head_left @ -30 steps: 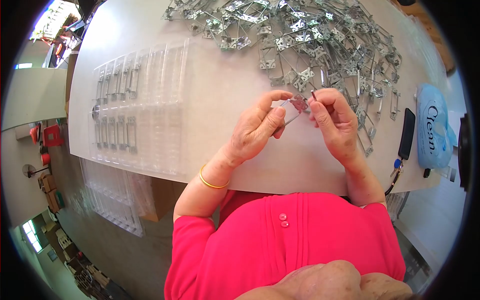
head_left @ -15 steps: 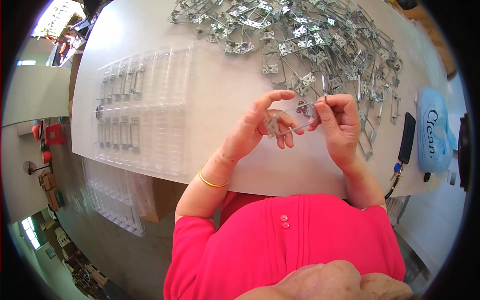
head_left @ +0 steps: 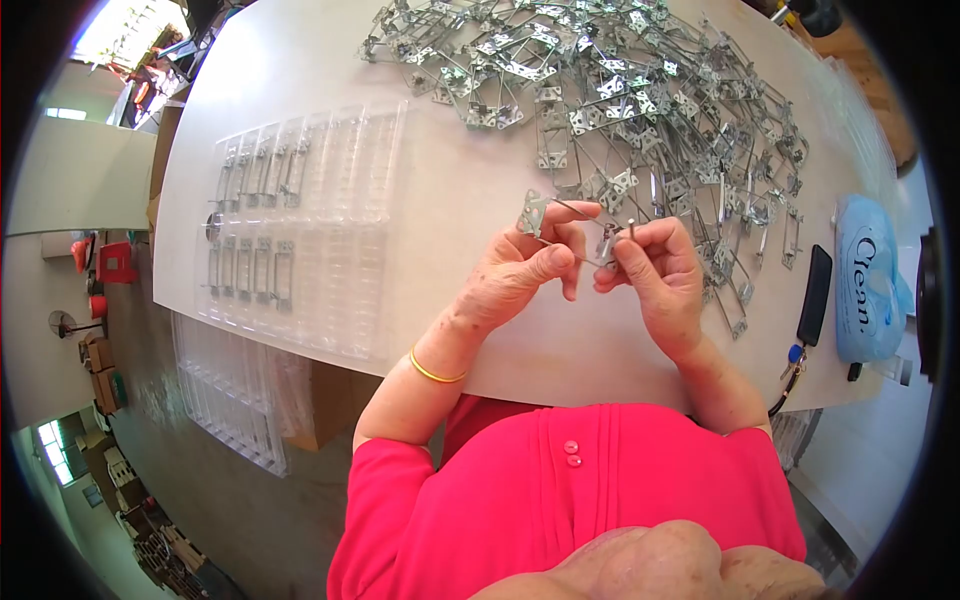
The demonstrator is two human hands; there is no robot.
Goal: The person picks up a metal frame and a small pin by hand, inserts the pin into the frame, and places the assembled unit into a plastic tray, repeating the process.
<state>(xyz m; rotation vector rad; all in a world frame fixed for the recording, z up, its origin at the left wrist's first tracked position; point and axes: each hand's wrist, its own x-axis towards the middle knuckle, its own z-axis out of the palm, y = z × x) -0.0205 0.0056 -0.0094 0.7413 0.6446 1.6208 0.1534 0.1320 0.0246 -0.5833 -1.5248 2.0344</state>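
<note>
A metal bracket [head_left: 533, 213], made of two small plates joined by thin rods, is held between both hands above the table. My left hand [head_left: 510, 275] has its fingers closed around the rods, with one plate sticking up beyond the index finger. The fingertips of my right hand [head_left: 660, 275] pinch the other end plate. A short thin metal pin [head_left: 631, 228] stands up beside my right thumb and index finger. Just past my hands lies a large heap of similar brackets [head_left: 620, 95].
On the left lies a clear plastic tray [head_left: 345, 250] with two rows of brackets in its left slots. To the right are a black phone-like object [head_left: 816, 295], keys on a cord [head_left: 795, 354] and a blue "Clean" package [head_left: 862, 290]. More clear trays [head_left: 225, 400] sit below the table's left edge.
My left fingers, spread around the bracket before, have closed in on its rods. The bracket's left plate has swung upward, and the right hand has shifted slightly left. The whole view has shifted slightly.
</note>
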